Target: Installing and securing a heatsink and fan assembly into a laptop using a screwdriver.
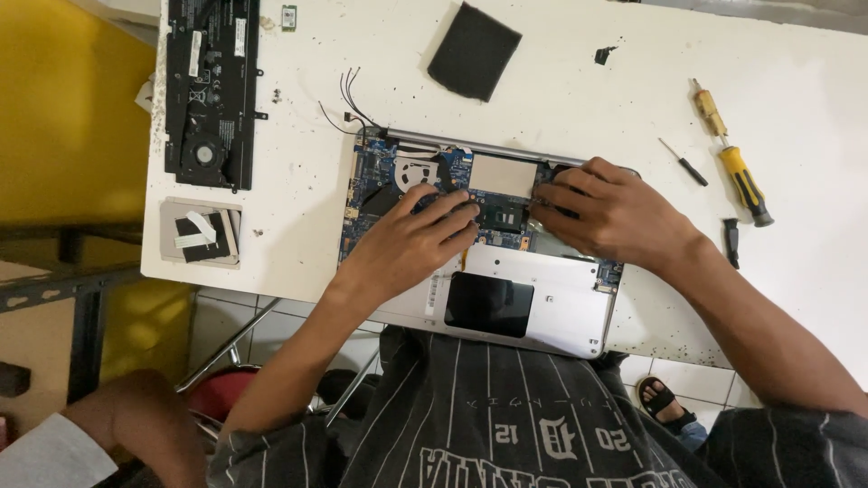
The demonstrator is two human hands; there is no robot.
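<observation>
A white table (561, 81) is seen from above, and an opened laptop (542, 307) is laid at its near edge, the blue circuit board (384, 172) exposed. A black battery (210, 81) is placed far left. The left hand (411, 239) and right hand (615, 212) are pressed onto the board's middle, fingertips bent around a small black part; whether anything is pinched cannot be told. A yellow screwdriver (743, 176) is left well to the right.

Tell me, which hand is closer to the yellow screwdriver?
Right. The right hand rests on the open laptop, on the side towards the yellow screwdriver. The left hand is farther away, over the blue board.
</observation>
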